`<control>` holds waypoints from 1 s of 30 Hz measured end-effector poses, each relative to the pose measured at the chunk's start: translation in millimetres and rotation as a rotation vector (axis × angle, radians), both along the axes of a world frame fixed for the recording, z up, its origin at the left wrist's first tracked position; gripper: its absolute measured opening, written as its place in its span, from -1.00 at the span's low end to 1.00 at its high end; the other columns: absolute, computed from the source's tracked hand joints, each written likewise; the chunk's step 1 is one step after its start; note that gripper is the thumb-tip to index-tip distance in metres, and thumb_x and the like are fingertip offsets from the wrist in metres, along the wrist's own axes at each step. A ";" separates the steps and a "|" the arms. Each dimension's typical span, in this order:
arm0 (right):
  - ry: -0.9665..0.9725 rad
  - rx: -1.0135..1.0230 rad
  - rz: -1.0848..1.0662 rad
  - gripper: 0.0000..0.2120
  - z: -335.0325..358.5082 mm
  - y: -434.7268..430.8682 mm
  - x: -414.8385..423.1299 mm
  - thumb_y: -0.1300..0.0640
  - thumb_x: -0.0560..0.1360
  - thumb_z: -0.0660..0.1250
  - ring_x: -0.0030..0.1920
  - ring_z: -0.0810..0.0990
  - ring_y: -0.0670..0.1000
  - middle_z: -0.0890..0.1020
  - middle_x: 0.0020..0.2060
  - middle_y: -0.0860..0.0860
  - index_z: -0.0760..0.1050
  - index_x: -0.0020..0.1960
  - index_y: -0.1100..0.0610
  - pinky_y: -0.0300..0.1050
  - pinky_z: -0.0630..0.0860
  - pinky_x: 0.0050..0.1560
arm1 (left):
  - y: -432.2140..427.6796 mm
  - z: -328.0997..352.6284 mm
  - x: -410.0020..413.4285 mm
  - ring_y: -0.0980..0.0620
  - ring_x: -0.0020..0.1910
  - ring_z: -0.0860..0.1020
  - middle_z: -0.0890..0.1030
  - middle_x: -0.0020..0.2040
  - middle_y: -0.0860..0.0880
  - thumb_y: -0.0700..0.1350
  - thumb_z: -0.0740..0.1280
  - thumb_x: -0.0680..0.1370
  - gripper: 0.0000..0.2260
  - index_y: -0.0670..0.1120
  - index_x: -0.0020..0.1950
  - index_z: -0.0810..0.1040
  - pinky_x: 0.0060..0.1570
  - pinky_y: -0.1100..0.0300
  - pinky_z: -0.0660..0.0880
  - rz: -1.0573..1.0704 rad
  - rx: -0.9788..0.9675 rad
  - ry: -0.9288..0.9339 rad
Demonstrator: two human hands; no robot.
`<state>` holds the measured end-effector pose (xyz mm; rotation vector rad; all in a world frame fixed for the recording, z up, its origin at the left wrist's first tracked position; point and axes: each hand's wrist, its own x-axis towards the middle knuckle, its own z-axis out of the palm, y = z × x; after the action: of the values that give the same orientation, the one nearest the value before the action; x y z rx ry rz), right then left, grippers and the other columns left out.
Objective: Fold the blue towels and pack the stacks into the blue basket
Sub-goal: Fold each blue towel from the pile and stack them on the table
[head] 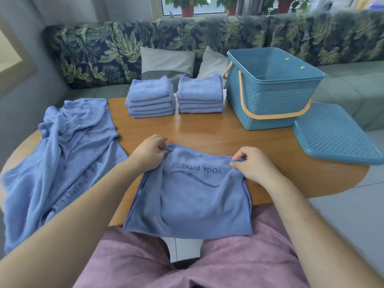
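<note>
1. The fingers [161, 142] and thumb of the left hand [148, 151] were curled in a pinch on the far left corner of a blue towel [187, 204]. The fingers [239, 157] of the right hand [251, 164] pinched the far right corner in the same way.
2. Held between the two hands, that towel lay across the near edge of the wooden table [207, 132]. Its lower hem hung off the edge over the person's lap. The print "YOGA FITNESS" read upside down from the wearer's side, with a wavy line beneath it. Doubled layers showed along the towel's side edges.
3. Both bare forearms reached in from the bottom of the view, above pink trousers [249, 256].
4. To the left, a heap of unfolded towels [62, 152] sprawled over the table's left end and hung off it.
5. On the far side of the table stood a left stack [150, 97] and a right stack [200, 94] of folded blue towels, side by side with a narrow gap between them.
6. The blue basket [270, 100] stood just right of the right stack, open-topped, with its orange handle [270, 116] swung down across the front wall. Its perforated lid [332, 134] lay flat beside it at the table's right end.
7. Behind the table ran a leaf-patterned sofa [104, 50] with pale pillows [166, 61]. Potted plants [187, 7] stood at the window above.
</note>
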<state>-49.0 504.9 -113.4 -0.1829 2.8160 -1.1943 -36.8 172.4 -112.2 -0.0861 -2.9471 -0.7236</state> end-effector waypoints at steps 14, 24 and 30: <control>-0.002 -0.004 0.001 -0.86 4.0 11.0 1.1 0.09 0.46 0.52 -0.19 0.54 -0.21 0.59 -0.16 -0.21 0.55 -0.16 -0.02 -0.26 0.38 -0.27 | 0.7 16.4 -2.0 0.20 -0.26 0.55 0.60 -0.22 0.08 -0.11 0.43 0.47 -0.88 -0.02 -0.26 0.56 -0.38 0.36 0.34 0.206 0.159 0.037; 0.162 -0.185 -0.005 -0.85 46.8 8.7 10.8 0.09 0.42 0.57 -0.32 0.52 -0.22 0.63 -0.31 -0.14 0.60 -0.21 -0.04 -0.36 0.35 -0.31 | -18.4 81.0 32.4 0.25 -0.35 0.52 0.64 -0.26 0.15 -0.21 0.43 0.48 -0.86 -0.05 -0.25 0.58 -0.34 0.39 0.42 0.172 0.352 0.142; 0.247 -0.296 0.022 -0.87 98.4 6.9 18.9 0.14 0.44 0.57 -0.24 0.56 0.03 0.68 -0.19 0.14 0.63 -0.17 -0.02 -0.11 0.43 -0.17 | -33.7 134.0 53.6 0.16 -0.23 0.59 0.68 -0.20 0.12 -0.21 0.49 0.49 -0.86 -0.02 -0.23 0.62 -0.17 0.33 0.49 0.117 0.414 0.243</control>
<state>-30.2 511.8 -15.0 -0.4050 2.8080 -1.6866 16.8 138.7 21.9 0.0305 -2.4951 -1.1897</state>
